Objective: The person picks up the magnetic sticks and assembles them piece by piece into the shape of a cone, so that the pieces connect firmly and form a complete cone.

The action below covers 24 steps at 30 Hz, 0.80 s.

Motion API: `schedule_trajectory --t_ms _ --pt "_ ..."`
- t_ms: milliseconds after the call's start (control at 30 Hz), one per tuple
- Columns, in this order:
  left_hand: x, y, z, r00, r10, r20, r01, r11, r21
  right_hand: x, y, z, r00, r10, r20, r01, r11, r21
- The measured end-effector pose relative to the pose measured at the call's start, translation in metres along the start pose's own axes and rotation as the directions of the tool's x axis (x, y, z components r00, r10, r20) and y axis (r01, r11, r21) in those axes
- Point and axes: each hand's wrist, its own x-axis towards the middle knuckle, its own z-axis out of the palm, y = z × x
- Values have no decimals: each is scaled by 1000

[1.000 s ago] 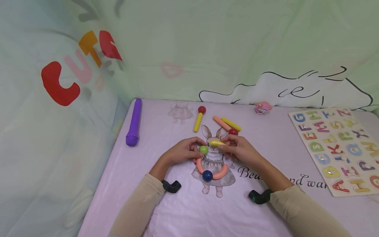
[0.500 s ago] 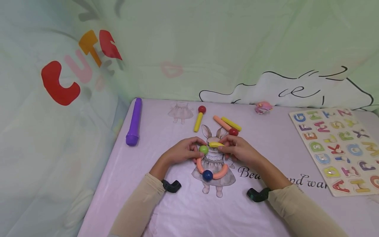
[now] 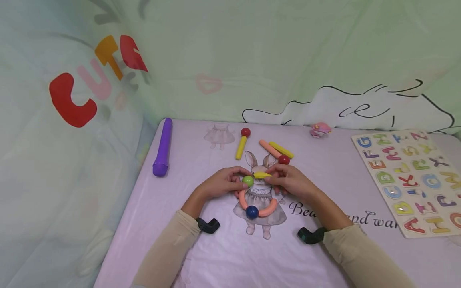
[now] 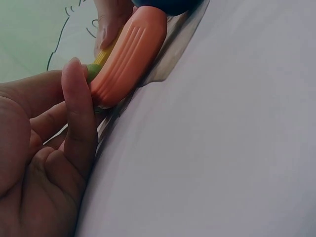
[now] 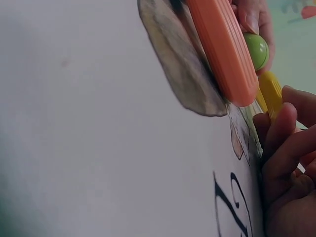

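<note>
My left hand (image 3: pixel 224 183) pinches a shiny green ball (image 3: pixel 247 181) between thumb and fingers. From that ball a curved orange rod (image 3: pixel 243 200) runs down to a dark blue ball (image 3: pixel 252 212), and a second curved orange rod (image 3: pixel 268 209) bends up from it on the right, so the pieces form a U. A short curved yellow rod (image 3: pixel 262 175) is pinched in my right hand (image 3: pixel 290 181), its left end close to the green ball. In the right wrist view the yellow rod (image 5: pixel 271 91) stands just beyond the free end of an orange rod (image 5: pixel 224 54).
Behind the hands lie a yellow rod with a red ball (image 3: pixel 241 143), an orange rod (image 3: pixel 269 149) touching another red ball (image 3: pixel 283 160), and a loose yellow rod (image 3: pixel 281 150). A purple toy microphone (image 3: pixel 163 150), a pink toy (image 3: pixel 320 130) and an alphabet board (image 3: pixel 410 184) lie farther out.
The yellow rod has tilted slightly in my right hand, its left end now near the green ball. My right wrist has shifted a little left; the left hand stays almost still.
</note>
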Motion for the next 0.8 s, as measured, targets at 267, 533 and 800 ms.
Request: schedule_trajectory --t_ms 267,533,800 --pt "1 -3 0 1000 -6 -10 6 1000 -10 0 0 1 1000 -16 -10 16 1000 -18" --pt "1 0 0 1000 -7 -3 7 998 -67 0 -1 2 1000 -4 -11 4 1000 -29" --pt "2 1 0 1000 -10 -2 10 999 -53 1 0 1 1000 -2 -10 2 998 -64"
